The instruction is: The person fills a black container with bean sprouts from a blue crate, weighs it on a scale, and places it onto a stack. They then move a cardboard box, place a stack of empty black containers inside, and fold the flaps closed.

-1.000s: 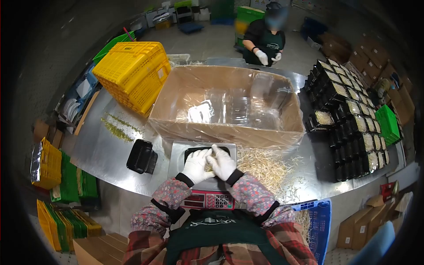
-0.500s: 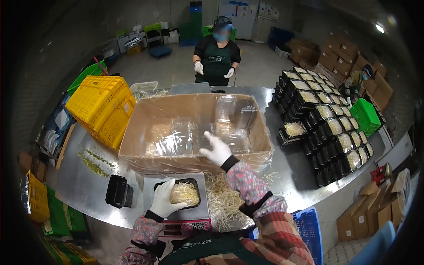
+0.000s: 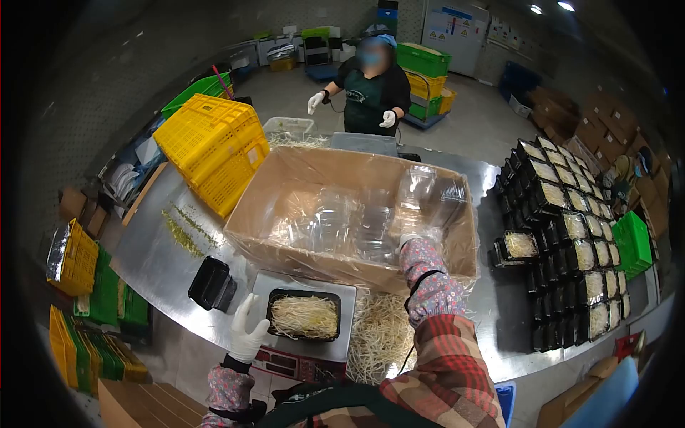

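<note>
My left hand (image 3: 247, 332), in a white glove, has its fingers spread beside a black tray of bean sprouts (image 3: 305, 316) and holds nothing. That tray rests on a scale (image 3: 348, 292) with a red front. My right hand (image 3: 412, 241) reaches into a plastic-lined cardboard box (image 3: 250, 246) at the stacked clear lids (image 3: 374, 225); its fingers are mostly hidden, and what they touch cannot be made out. Loose sprouts (image 3: 378, 335) lie right of the scale. Empty black trays (image 3: 212, 284) are nested to its left.
Yellow crates (image 3: 214, 146) stand left of the box. Many packed trays (image 3: 571, 242) are stacked at the right of the metal table (image 3: 153, 264). A co-worker (image 3: 371, 93) in an apron stands across the table. A green crate (image 3: 632, 245) is at the far right.
My left hand has let go of the sprout tray and moved left of it. My right hand has gone down into the box. The view has shifted, and the co-worker's hands are raised farther apart.
</note>
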Action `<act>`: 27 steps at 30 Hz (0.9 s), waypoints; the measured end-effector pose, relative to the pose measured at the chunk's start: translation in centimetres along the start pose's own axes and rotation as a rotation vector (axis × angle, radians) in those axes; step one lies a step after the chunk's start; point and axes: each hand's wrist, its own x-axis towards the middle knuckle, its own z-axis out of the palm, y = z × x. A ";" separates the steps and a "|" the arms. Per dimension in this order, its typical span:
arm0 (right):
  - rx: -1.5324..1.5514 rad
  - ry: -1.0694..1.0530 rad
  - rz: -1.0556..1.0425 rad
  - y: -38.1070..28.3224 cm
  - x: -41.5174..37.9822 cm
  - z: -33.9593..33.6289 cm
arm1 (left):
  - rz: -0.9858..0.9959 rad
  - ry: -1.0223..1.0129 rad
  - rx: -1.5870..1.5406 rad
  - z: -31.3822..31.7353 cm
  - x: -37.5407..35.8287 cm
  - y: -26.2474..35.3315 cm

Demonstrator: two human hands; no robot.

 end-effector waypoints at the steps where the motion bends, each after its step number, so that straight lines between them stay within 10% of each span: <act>1: -0.017 -0.008 -0.026 0.6 1.7 1.0 | -0.031 0.020 -0.027 -0.1 -0.2 -0.1; 9: 0.256 0.661 0.193 -0.3 -9.2 -3.4 | -0.008 0.079 -0.210 -1.0 0.1 0.2; 14: 0.752 1.191 -0.120 3.3 -14.2 -2.6 | -0.103 0.086 -0.449 -2.2 0.7 -0.1; 18: 1.487 0.790 -0.550 -1.5 -25.7 -3.6 | -0.135 0.044 -0.557 -1.7 1.4 1.4; 22: 1.441 0.173 -0.758 -10.0 -32.0 1.3 | -0.122 -0.141 -0.700 -0.5 1.1 2.9; 27: 1.254 0.158 -0.593 -15.4 -29.6 9.2 | -0.316 -0.333 -0.504 -0.8 -0.2 -0.2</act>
